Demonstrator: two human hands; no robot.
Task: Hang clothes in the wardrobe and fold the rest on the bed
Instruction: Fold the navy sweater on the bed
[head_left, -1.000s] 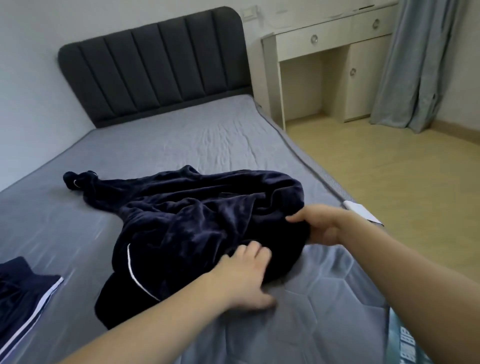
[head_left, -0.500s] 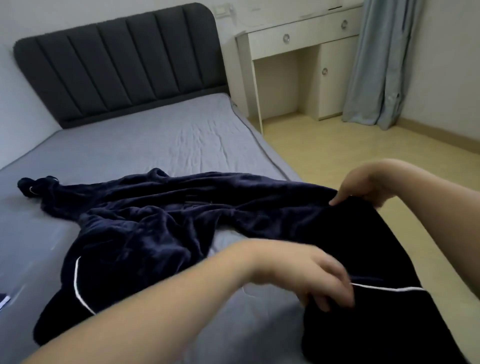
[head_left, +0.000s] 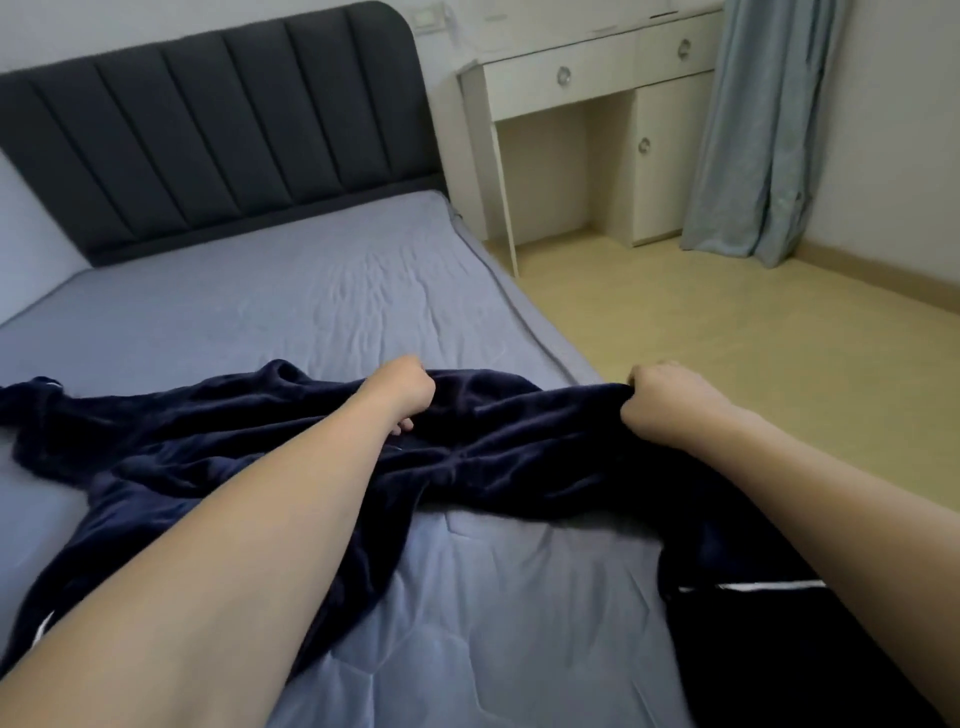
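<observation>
A dark navy velvety garment (head_left: 519, 447) with thin white piping lies stretched across the grey-blue bed (head_left: 322, 306). One end trails to the far left and the other hangs over the bed's right edge. My left hand (head_left: 402, 389) grips the garment's upper edge near the middle of the bed. About a forearm's length to the right, my right hand (head_left: 660, 397) grips the same edge by the bed's side. The cloth is pulled fairly taut between both fists.
A dark padded headboard (head_left: 208, 140) stands behind the bed. A white desk with drawers (head_left: 597, 88) sits against the back wall, and a pale blue curtain (head_left: 753, 135) hangs beside it. Light wooden floor (head_left: 779, 364) spreads to the right of the bed.
The garment has gone from a bunched heap to spread out sideways. My left hand moved up from the lower hem to the upper edge, and both hands now hold that edge level.
</observation>
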